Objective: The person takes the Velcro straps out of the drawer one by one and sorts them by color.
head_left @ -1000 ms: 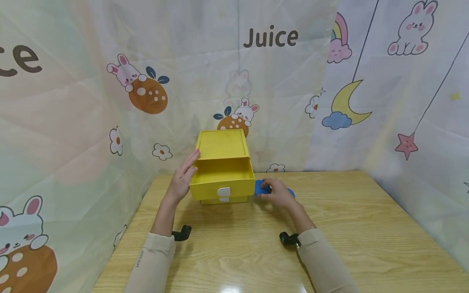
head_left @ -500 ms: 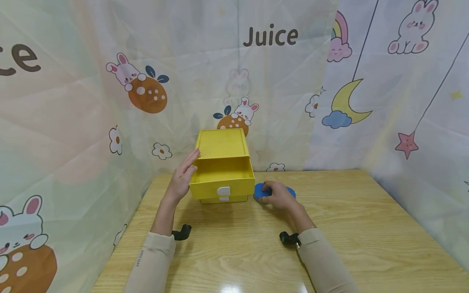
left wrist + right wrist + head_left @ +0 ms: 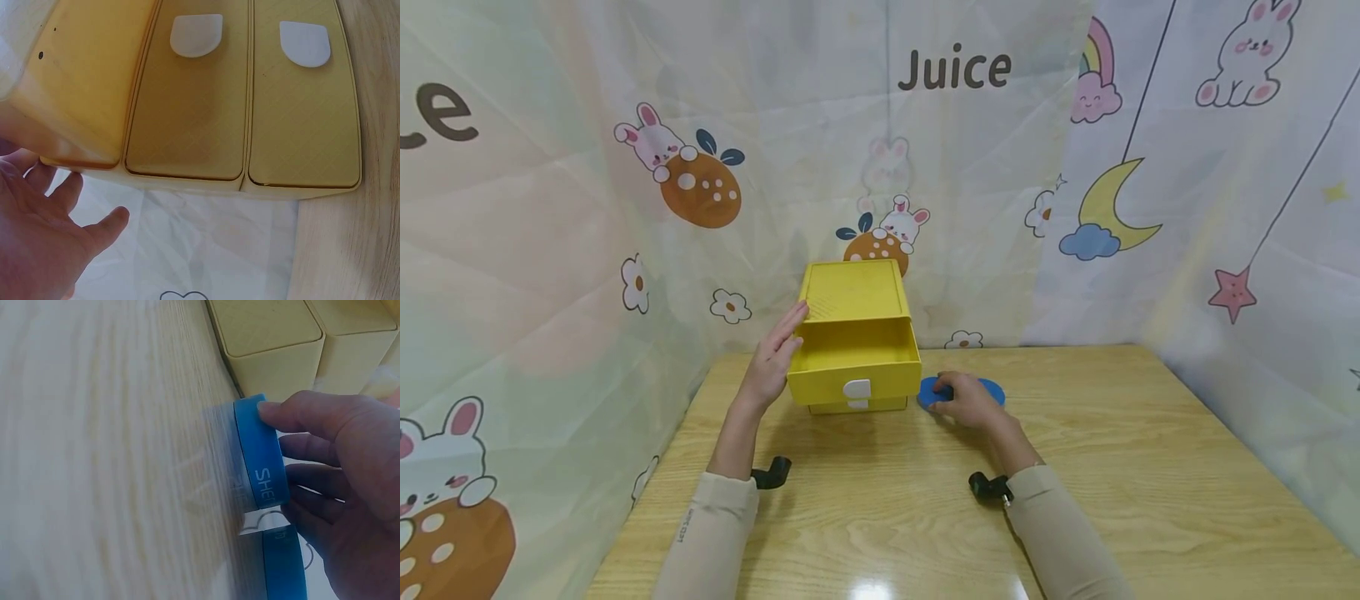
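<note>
A yellow cabinet (image 3: pixel 853 292) of small drawers stands at the back of the table, its top drawer (image 3: pixel 820 389) pulled out with no contents showing. My left hand (image 3: pixel 767 367) rests with extended fingers along that drawer's left side; the left wrist view shows the fingertips under the drawer's edge. To the cabinet's right, my right hand (image 3: pixel 967 402) pinches a short, round blue roll (image 3: pixel 262 453), lettered "SHE" in white, between thumb and fingers at the tabletop. It looks like a roll of tape. Right beside it sits a second blue roll (image 3: pixel 284 565), partly behind the hand.
The lower drawers, with white tabs (image 3: pixel 197 35), are closed. A printed cloth (image 3: pixel 970 208) hangs behind and at both sides of the wooden table (image 3: pixel 865 517). Black wrist mounts (image 3: pixel 772 473) stick out from both forearms.
The blue roll in my right hand has come down to the table and lies slightly further from the cabinet's front panel. The left hand stays on the drawer.
</note>
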Tool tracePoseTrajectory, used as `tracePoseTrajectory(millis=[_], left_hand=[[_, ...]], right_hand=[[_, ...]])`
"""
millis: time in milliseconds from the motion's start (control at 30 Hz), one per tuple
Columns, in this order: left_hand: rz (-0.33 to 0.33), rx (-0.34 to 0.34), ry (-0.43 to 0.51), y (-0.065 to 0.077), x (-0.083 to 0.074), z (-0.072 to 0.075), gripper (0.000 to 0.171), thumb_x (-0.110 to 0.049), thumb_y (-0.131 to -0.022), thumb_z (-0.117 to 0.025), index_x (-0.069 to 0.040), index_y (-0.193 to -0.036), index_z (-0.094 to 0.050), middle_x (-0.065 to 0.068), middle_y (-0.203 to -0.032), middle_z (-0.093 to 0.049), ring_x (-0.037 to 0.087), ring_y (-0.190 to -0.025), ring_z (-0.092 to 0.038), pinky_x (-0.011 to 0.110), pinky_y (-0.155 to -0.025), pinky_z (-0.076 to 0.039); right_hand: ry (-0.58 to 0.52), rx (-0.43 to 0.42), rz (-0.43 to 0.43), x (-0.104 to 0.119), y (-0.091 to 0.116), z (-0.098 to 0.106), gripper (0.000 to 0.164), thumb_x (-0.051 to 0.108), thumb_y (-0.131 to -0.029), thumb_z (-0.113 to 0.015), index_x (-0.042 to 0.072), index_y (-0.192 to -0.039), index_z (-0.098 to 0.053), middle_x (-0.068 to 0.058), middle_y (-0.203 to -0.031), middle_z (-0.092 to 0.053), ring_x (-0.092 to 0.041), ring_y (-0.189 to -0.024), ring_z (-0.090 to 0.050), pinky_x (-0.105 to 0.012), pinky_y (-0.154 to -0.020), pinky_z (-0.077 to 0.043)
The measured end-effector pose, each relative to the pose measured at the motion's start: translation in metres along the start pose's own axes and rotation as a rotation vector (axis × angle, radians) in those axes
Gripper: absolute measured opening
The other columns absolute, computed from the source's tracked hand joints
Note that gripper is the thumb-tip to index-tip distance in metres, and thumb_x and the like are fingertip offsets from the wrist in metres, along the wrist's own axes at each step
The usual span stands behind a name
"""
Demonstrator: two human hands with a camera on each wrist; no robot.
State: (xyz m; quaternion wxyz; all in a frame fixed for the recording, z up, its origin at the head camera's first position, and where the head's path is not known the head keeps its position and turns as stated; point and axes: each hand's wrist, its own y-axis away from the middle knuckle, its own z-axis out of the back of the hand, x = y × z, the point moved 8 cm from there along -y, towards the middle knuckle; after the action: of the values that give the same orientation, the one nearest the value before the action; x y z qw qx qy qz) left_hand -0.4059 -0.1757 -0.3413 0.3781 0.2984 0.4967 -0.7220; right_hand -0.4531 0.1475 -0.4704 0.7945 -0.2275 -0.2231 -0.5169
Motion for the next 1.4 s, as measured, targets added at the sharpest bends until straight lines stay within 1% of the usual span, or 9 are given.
tracePoseTrajectory(millis=[267, 467, 633, 700, 833, 1000, 1133, 1233, 1400], left_hand=[[-0.012, 0.002, 0.003, -0.001, 0.0, 0.001, 0.05, -0.006, -0.11, -0.039, -0.009, -0.161, -0.038, 0.005, -0.173, -0.026, 0.017, -0.162, -0.016, 0.051, -0.131, -0.013], [-0.003, 0.001, -0.003, 0.0, -0.001, 0.001, 0.049, -0.013, -0.112, -0.039, -0.01, -0.161, -0.039, 0.003, -0.173, -0.026, 0.016, -0.161, -0.017, 0.05, -0.131, -0.014], [0.001, 0.004, -0.001, 0.0, 0.0, 0.001, 0.05, -0.008, -0.111, -0.039, -0.009, -0.16, -0.039, 0.004, -0.173, -0.026, 0.018, -0.162, -0.016, 0.052, -0.131, -0.013], [0.003, 0.003, 0.001, 0.0, 0.0, 0.001, 0.05, -0.008, -0.111, -0.039, -0.009, -0.16, -0.039, 0.004, -0.173, -0.026, 0.017, -0.162, -0.016, 0.051, -0.131, -0.014], [0.006, 0.002, 0.007, 0.0, 0.001, 0.0, 0.049, -0.009, -0.111, -0.039, -0.009, -0.161, -0.039, 0.002, -0.173, -0.027, 0.015, -0.161, -0.017, 0.049, -0.131, -0.015], [-0.004, 0.004, 0.025, 0.0, 0.002, 0.001, 0.05, -0.007, -0.111, -0.039, -0.009, -0.161, -0.038, 0.003, -0.173, -0.027, 0.017, -0.161, -0.017, 0.05, -0.131, -0.016], [-0.009, 0.005, 0.027, 0.0, 0.002, 0.0, 0.05, -0.006, -0.111, -0.039, -0.009, -0.161, -0.038, 0.004, -0.173, -0.026, 0.017, -0.161, -0.017, 0.051, -0.131, -0.015], [-0.009, 0.004, 0.021, 0.0, 0.002, 0.0, 0.05, -0.007, -0.111, -0.039, -0.008, -0.161, -0.038, 0.004, -0.173, -0.027, 0.016, -0.161, -0.017, 0.05, -0.131, -0.016], [-0.013, 0.005, 0.018, 0.0, 0.001, 0.0, 0.05, -0.005, -0.111, -0.039, -0.007, -0.161, -0.037, 0.006, -0.173, -0.026, 0.017, -0.161, -0.017, 0.051, -0.13, -0.016]], right_hand=[[-0.083, -0.017, 0.012, 0.012, 0.0, 0.008, 0.04, 0.028, -0.099, -0.073, 0.004, -0.131, -0.067, -0.02, -0.15, -0.057, -0.042, -0.138, -0.054, -0.059, -0.112, -0.046], [-0.163, -0.146, 0.078, 0.037, 0.003, 0.031, 0.049, 0.032, -0.103, -0.067, 0.008, -0.145, -0.058, -0.014, -0.146, -0.061, -0.039, -0.135, -0.056, -0.057, -0.111, -0.047], [-0.234, -0.273, 0.177, 0.066, 0.01, 0.054, 0.042, 0.027, -0.103, -0.067, 0.01, -0.141, -0.061, -0.012, -0.137, -0.067, -0.031, -0.122, -0.065, -0.054, -0.103, -0.052], [-0.24, -0.32, 0.213, 0.078, 0.013, 0.063, 0.04, 0.028, -0.103, -0.068, 0.011, -0.14, -0.063, -0.01, -0.133, -0.07, -0.029, -0.116, -0.068, -0.052, -0.095, -0.056], [-0.256, -0.405, 0.262, 0.097, 0.022, 0.078, 0.037, 0.031, -0.102, -0.069, 0.014, -0.135, -0.068, -0.006, -0.126, -0.074, -0.024, -0.105, -0.071, -0.038, -0.078, -0.06], [-0.317, -0.475, 0.335, 0.12, 0.035, 0.092, 0.03, 0.025, -0.1, -0.072, 0.013, -0.128, -0.073, -0.007, -0.108, -0.076, -0.022, -0.089, -0.068, -0.026, -0.059, -0.055], [-0.313, -0.528, 0.411, 0.137, 0.045, 0.1, 0.027, 0.014, -0.097, -0.075, 0.009, -0.123, -0.075, -0.007, -0.095, -0.074, -0.019, -0.077, -0.063, -0.019, -0.061, -0.05], [-0.308, -0.562, 0.492, 0.15, 0.053, 0.105, 0.027, 0.004, -0.093, -0.077, 0.005, -0.12, -0.075, -0.008, -0.088, -0.07, -0.018, -0.069, -0.058, -0.02, -0.063, -0.049], [-0.301, -0.572, 0.599, 0.17, 0.062, 0.108, 0.027, -0.003, -0.088, -0.079, 0.003, -0.115, -0.076, -0.006, -0.077, -0.066, -0.014, -0.059, -0.055, -0.022, -0.054, -0.05]])
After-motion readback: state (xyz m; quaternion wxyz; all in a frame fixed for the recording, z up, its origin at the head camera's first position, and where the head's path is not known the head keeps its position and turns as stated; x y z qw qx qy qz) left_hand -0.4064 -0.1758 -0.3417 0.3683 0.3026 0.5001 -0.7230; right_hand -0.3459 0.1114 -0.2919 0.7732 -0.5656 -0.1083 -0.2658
